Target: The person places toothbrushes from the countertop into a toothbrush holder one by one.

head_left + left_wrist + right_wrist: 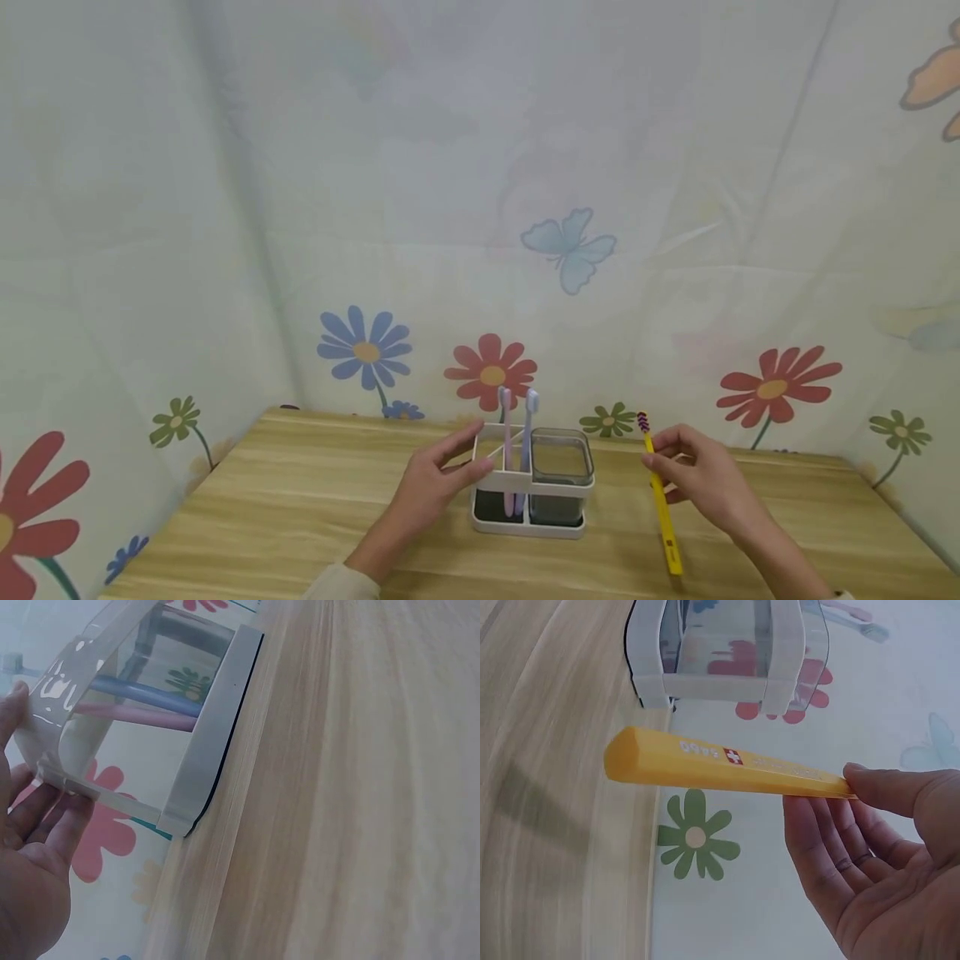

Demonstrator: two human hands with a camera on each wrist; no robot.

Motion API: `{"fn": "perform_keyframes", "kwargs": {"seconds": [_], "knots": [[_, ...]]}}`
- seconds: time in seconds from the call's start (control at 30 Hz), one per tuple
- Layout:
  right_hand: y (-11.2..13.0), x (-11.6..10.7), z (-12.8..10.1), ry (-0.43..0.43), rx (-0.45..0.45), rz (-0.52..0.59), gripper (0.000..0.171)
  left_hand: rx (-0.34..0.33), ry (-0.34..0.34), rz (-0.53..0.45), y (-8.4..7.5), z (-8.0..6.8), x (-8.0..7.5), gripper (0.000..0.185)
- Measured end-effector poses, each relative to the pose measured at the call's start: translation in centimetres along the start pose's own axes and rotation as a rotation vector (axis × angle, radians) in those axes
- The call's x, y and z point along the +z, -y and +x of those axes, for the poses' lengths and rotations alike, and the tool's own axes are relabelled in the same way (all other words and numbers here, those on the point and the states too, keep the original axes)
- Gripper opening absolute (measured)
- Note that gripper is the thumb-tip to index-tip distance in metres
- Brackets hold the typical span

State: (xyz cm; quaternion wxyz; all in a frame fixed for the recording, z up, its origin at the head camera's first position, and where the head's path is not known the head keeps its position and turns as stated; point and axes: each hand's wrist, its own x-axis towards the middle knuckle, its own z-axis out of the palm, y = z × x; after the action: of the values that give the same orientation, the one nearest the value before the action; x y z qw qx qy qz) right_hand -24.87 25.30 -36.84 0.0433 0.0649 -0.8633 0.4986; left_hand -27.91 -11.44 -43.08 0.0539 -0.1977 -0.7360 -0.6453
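A white toothbrush holder (pixel 491 479) stands on the wooden table (pixel 300 500), with a pink toothbrush (pixel 507 450) and a blue toothbrush (pixel 527 442) upright in it and a grey cup (pixel 561 467) in its right part. My left hand (pixel 442 479) touches the holder's left rim (pixel 75 750), fingers fairly straight. Right of the holder, my right hand (pixel 693 475) pinches a yellow toothbrush (pixel 660 504), head up, lower end above the table. The right wrist view shows the yellow handle (pixel 720 766) held by thumb and fingers.
A cloth printed with flowers and a butterfly (pixel 570 248) hangs behind and on both sides of the table. Bare wood lies to the left (pixel 285 492) and right (pixel 832 517) of the holder.
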Motion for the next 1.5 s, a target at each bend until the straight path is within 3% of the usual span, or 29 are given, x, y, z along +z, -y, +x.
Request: {"fn": "perform_keyframes", "kwargs": {"seconds": [0.43, 0.9, 1.5], "knots": [[2.9, 1.0, -0.6, -0.074, -0.066, 0.036, 0.030, 0.016, 0.001, -0.010, 0.1, 0.0, -0.5, 0.057], [5.6, 2.1, -1.2, -0.122, -0.226, 0.124, 0.026, 0.014, -0.020, -0.009, -0.3, -0.1, -0.9, 0.058], [7.2, 2.6, -1.1, -0.169, -0.353, 0.164, 0.025, 0.021, 0.001, -0.049, 0.1, -0.1, 0.0, 0.057]]}}
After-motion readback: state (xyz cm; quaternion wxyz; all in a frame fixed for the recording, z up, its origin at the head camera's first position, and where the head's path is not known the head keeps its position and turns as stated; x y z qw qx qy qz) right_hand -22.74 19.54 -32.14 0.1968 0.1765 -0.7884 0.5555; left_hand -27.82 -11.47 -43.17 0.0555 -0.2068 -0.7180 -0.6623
